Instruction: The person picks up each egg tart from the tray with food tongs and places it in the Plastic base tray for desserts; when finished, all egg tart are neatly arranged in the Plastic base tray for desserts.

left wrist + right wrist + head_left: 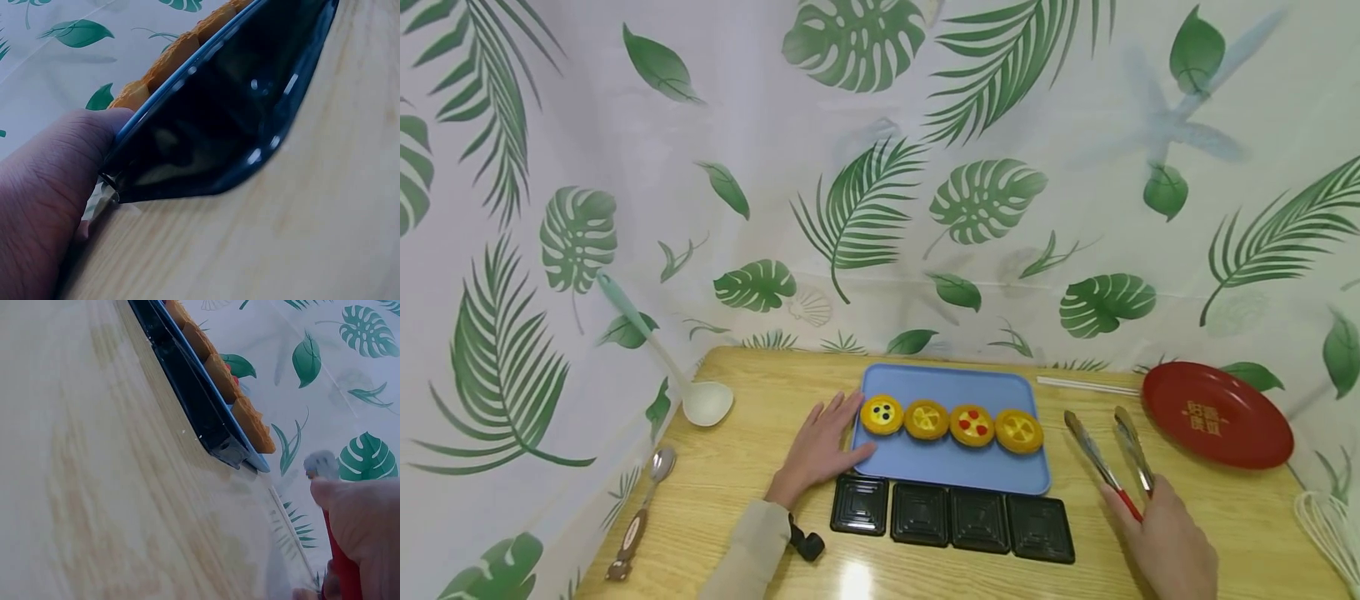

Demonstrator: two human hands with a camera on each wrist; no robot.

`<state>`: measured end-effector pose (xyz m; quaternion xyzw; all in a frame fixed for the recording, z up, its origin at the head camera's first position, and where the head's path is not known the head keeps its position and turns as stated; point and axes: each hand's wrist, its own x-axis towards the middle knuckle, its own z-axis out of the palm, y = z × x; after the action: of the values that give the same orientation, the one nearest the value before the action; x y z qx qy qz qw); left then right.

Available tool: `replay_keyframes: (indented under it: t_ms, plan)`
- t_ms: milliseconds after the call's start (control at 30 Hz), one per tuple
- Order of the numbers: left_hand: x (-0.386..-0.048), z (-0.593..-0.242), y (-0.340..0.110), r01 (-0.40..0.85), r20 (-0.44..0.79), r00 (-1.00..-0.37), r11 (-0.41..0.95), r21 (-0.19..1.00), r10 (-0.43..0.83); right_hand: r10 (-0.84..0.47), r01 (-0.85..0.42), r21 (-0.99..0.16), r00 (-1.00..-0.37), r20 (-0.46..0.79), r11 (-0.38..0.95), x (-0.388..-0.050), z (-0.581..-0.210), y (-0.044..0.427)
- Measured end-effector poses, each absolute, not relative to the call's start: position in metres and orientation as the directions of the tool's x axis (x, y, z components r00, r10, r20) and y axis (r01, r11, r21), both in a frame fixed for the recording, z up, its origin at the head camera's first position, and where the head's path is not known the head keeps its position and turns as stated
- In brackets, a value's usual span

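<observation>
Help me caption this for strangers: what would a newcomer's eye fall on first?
Likely the four golden tarts, lined up across the blue tray in the middle. Next, probably the glossy red plate at far right, then the spread tongs in the person's right grip, between tray and plate.

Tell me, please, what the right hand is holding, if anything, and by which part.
The right hand holds the metal tongs by their red handle.

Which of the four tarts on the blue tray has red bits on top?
Third tart from the left: it alone shows red pieces, while the leftmost tart has dark ones.
</observation>
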<state>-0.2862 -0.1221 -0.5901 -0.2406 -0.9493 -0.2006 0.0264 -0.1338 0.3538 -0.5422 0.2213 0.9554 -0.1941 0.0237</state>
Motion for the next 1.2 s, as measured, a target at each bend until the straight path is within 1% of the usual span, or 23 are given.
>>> replay_keyframes:
  t_ms: [100,233,333,433,600,733,867,1200]
  plan:
    - [-0.287,-0.588,-0.122,0.466,0.139,-0.883,0.808,0.361,0.447,0.386,0.404,-0.357,-0.914,-0.123,0.842,-0.135,-0.536,0.348]
    - [-0.288,-0.586,-0.122,0.472,0.14,-0.88,0.806,0.358,0.453,0.292,0.311,-0.345,-0.95,-0.108,0.885,-0.135,-0.529,0.344]
    - [-0.288,-0.587,-0.122,0.473,0.141,-0.879,0.805,0.358,0.455,0.215,0.235,-0.31,-0.972,-0.098,0.921,-0.137,-0.527,0.343]
    - [-0.289,-0.588,-0.122,0.467,0.134,-0.883,0.809,0.357,0.45,0.149,0.166,-0.278,-0.985,-0.082,0.946,-0.14,-0.526,0.342]
    - [-0.289,-0.588,-0.123,0.459,0.134,-0.887,0.811,0.363,0.442,0.069,0.07,-0.243,-0.998,-0.016,0.967,-0.145,-0.529,0.338]
    - [-0.288,-0.589,-0.123,0.467,0.154,-0.883,0.804,0.367,0.443,0.039,0.036,-0.212,-0.999,0.014,0.977,-0.15,-0.531,0.334]
    - [-0.288,-0.591,-0.122,0.475,0.161,-0.879,0.799,0.368,0.448,0.029,0.028,-0.196,-1.0,0.003,0.98,-0.154,-0.532,0.331]
    - [-0.285,-0.59,-0.122,0.468,0.139,-0.882,0.807,0.361,0.449,0.015,0.02,-0.216,-1.0,-0.026,0.976,-0.156,-0.537,0.327]
